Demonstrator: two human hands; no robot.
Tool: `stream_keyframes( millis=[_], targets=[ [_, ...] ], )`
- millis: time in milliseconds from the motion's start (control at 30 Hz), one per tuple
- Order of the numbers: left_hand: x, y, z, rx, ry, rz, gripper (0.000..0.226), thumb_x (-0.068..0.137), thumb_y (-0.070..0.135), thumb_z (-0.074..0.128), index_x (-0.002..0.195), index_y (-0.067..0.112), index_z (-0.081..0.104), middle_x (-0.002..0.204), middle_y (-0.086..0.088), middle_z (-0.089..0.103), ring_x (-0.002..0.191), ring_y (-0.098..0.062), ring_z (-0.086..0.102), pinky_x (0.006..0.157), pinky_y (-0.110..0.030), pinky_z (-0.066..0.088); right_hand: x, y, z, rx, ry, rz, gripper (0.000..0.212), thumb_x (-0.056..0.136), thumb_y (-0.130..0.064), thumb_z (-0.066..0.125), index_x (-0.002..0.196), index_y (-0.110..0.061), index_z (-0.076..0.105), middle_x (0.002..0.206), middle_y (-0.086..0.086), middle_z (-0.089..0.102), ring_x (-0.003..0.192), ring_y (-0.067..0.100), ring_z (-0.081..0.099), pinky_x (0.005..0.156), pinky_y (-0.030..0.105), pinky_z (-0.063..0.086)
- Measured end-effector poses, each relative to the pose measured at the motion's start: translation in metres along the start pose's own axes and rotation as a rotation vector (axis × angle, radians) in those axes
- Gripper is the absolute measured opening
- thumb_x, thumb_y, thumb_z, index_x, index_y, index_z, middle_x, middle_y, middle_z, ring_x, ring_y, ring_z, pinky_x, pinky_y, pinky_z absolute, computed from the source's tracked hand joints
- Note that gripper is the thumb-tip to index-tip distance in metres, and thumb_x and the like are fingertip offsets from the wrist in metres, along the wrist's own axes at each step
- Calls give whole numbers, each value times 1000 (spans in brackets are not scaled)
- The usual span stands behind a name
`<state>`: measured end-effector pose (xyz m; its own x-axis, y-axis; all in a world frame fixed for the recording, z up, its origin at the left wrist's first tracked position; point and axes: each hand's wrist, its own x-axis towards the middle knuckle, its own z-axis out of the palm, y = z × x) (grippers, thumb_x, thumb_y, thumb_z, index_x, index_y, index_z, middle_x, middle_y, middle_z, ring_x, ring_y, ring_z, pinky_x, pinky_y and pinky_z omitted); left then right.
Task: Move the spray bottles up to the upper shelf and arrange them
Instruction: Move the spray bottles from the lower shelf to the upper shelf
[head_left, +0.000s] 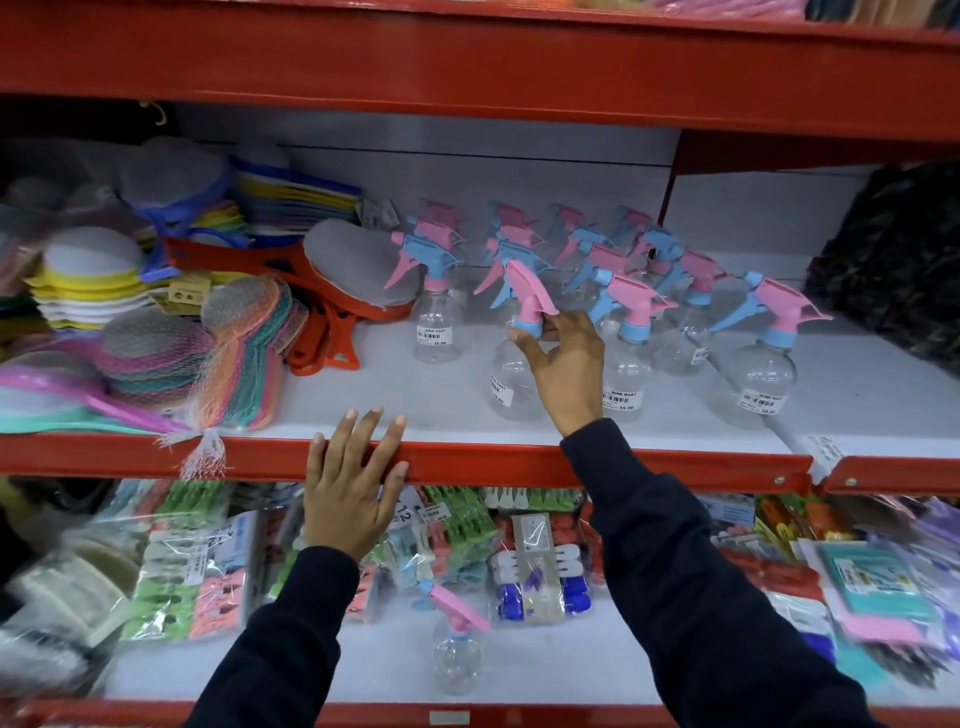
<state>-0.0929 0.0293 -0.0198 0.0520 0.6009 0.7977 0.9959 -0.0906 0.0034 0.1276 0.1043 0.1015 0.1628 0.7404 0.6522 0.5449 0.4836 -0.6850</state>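
Several clear spray bottles with pink and blue trigger heads stand in rows on the upper shelf (389, 395). My right hand (563, 371) grips the neck of one spray bottle (506, 384) at the front of the group, its pink head tilted left. Beside it stand a bottle on the left (438, 317) and a bottle on the far right (758, 379). My left hand (350, 488) lies flat with fingers spread on the red front edge of the upper shelf. One more spray bottle (457, 649) stands alone on the lower shelf, below my hands.
Netted scrub pads (218, 353), strainers and stacked sponges fill the left of the upper shelf. A dark bundle (893, 270) sits at its right end. Packs of clothes pegs (192, 571) and other packets crowd the lower shelf. A red shelf (467, 62) runs overhead.
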Motion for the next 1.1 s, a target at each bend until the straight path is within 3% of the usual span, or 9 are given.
stream_keyframes(
  millis=[200,433,567,667,767,867,933,1000,1100],
  targets=[
    [0,0,-2,-13,-29,-8,45,99,43,24,138,27,38,140,-1,41,135,-23,31,116,-37,5,-1,-5,0,1,26,82,28,78,-28,72,98,-9,65,99,11,69,87,24,65,80,44,54],
    [1,2,-8,-34,-93,-33,45,98,44,24,139,28,37,140,-1,42,135,-22,30,116,-36,4,-1,-4,-8,173,-120,198,30,82,-21,67,110,-11,63,103,-1,66,101,17,62,97,41,49],
    [1,-1,-14,-31,-134,-14,47,99,44,21,140,27,36,140,-5,47,135,-23,31,116,-35,3,-25,-15,-22,189,-51,149,37,84,-24,65,119,-15,58,120,0,64,107,10,57,92,25,46],
    [0,-14,-18,-34,-135,-39,49,99,44,18,140,25,37,141,-8,47,134,-24,31,116,-33,1,-68,-25,-34,260,-28,70,28,86,-21,62,114,-24,58,110,-10,63,103,0,57,87,15,46],
    [-2,-33,-21,-38,-115,-105,49,99,43,19,139,23,37,140,-10,48,134,-26,31,116,-32,0,-122,-21,-31,303,-232,100,26,86,-19,61,111,-27,59,105,-17,62,97,-5,59,79,7,45],
    [-3,-44,-22,-18,-126,-76,49,99,43,18,141,23,35,141,-10,46,135,-26,29,116,-31,0,-176,4,-12,256,-484,172,30,85,-27,63,112,-35,54,111,-14,62,98,-5,58,84,14,48],
    [-4,-46,-20,-16,-120,-58,49,99,43,19,141,23,34,141,-10,45,135,-26,28,116,-31,-1,-206,30,4,139,-642,257,46,80,-49,63,121,-38,47,124,-10,57,110,-2,54,95,27,47],
    [-4,-46,-17,-19,-107,-58,49,99,43,20,141,23,34,141,-9,45,135,-25,28,117,-33,0,-227,54,18,-27,-800,329,74,71,-65,60,133,-32,38,142,-5,45,128,12,44,106,36,39],
    [-5,-48,-13,-22,-81,-52,48,99,43,21,141,23,35,141,-9,44,135,-25,28,117,-34,2,-245,76,33,-145,-921,407,77,73,-40,74,136,-19,35,138,5,45,126,24,44,101,38,41]
  ],
)
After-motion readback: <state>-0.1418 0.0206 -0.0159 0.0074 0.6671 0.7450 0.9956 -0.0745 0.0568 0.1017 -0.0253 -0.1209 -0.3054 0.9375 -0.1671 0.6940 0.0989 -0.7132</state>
